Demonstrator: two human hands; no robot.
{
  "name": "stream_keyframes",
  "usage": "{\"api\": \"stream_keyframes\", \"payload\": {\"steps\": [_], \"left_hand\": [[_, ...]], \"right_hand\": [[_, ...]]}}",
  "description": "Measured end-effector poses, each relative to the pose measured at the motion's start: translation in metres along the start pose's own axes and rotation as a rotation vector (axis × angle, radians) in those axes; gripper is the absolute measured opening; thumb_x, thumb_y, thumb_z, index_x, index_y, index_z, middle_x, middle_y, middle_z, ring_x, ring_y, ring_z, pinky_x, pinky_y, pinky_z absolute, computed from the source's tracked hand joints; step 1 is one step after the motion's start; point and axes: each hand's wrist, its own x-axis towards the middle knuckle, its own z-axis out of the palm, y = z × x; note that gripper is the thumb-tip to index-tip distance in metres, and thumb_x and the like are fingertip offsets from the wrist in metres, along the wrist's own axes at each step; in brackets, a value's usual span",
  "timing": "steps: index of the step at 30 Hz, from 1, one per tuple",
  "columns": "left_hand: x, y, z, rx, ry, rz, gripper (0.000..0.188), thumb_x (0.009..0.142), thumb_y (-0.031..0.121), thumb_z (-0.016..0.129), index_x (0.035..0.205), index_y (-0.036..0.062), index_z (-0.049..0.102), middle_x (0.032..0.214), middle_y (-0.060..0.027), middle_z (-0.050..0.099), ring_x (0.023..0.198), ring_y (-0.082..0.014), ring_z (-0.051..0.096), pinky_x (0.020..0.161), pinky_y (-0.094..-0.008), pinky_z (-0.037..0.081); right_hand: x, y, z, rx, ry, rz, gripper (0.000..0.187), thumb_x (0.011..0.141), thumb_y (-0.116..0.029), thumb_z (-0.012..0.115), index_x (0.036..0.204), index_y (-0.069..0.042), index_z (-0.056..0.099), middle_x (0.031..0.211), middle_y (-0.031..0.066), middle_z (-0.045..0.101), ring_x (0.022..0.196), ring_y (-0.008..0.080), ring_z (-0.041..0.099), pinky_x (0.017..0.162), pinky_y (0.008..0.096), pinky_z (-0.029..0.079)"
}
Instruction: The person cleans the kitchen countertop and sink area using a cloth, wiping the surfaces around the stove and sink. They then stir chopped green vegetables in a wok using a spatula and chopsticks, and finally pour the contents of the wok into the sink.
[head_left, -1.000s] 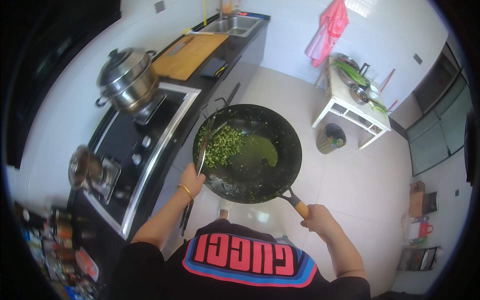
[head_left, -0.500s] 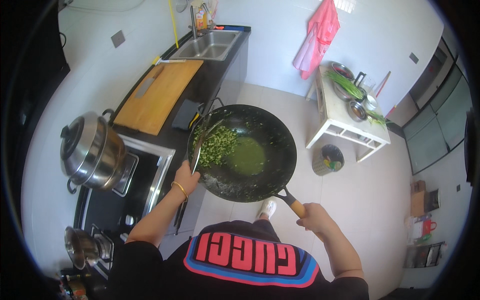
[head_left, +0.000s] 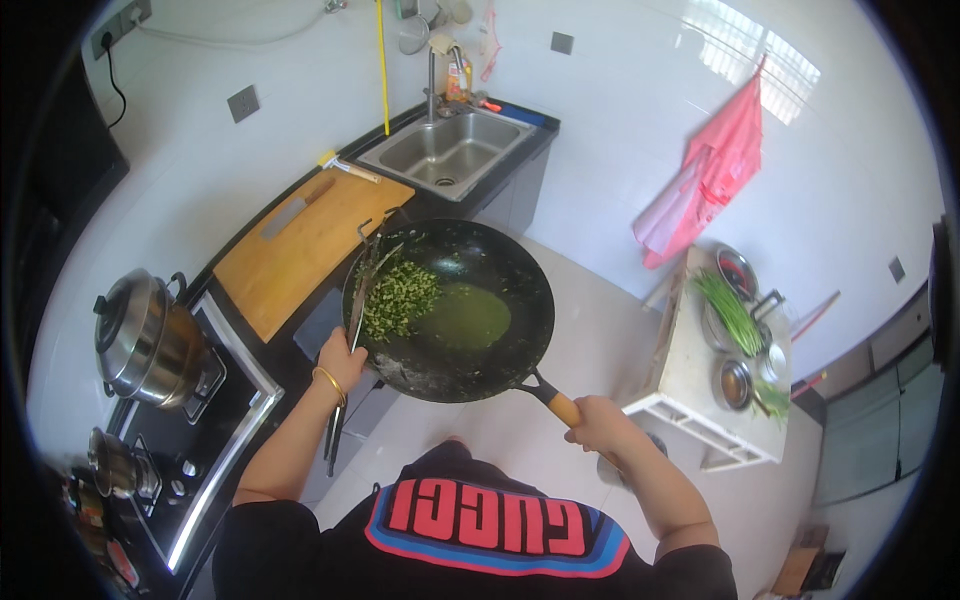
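Observation:
I hold a large black wok [head_left: 500, 360] in the air in front of me. My right hand [head_left: 602, 430] is closed around its wooden handle [head_left: 563, 408]. Chopped green vegetable [head_left: 400, 298] is heaped on the wok's left side, and thin green liquid [head_left: 470, 318] pools beside it. My left hand [head_left: 343, 358], a gold bangle on the wrist, is closed at the wok's left rim on a long metal utensil [head_left: 357, 308] with dark handle ends hanging below. The utensil's exact kind is unclear, and whether these fingers also grip the wok is hidden.
To the left, a steamer pot [head_left: 145, 345] stands on the hob [head_left: 190, 455]. A cutting board [head_left: 285, 265] with a cleaver [head_left: 290, 215] lies before the sink [head_left: 445, 150]. On the right, a white table [head_left: 680, 375] bears bowls and long green stalks [head_left: 728, 310].
The view has turned, so the sink, board and table appear shifted. The wok has moved with both my hands toward the sink side; my grips look the same.

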Motion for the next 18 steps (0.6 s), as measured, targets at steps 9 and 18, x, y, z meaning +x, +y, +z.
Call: {"api": "stream_keyframes", "payload": {"steps": [9,18], "left_hand": [[0.185,-0.028,0.022,-0.07,0.03,-0.121,0.028,0.069,0.017,0.057,0.083,-0.005,0.047,0.078,-0.0271,0.058,0.08,-0.0426,0.058,0.072,-0.045,0.046],[0.33,-0.028,0.053,-0.114,0.072,-0.136,0.029,0.072,0.012,0.054,0.089,-0.01,0.046,0.068,-0.0224,0.06,0.061,-0.0321,0.063,0.058,-0.0368,0.051]], "right_hand": [[0.187,-0.071,-0.084,-0.129,-0.058,-0.049,0.024,0.067,-0.012,0.062,0.083,0.005,0.059,0.063,0.0141,0.061,0.055,0.0212,0.062,0.056,0.0319,0.05],[0.357,-0.106,-0.154,-0.178,-0.079,-0.086,0.024,0.065,-0.01,0.06,0.083,0.005,0.06,0.063,0.0145,0.061,0.052,0.0218,0.061,0.051,0.033,0.05]]}}
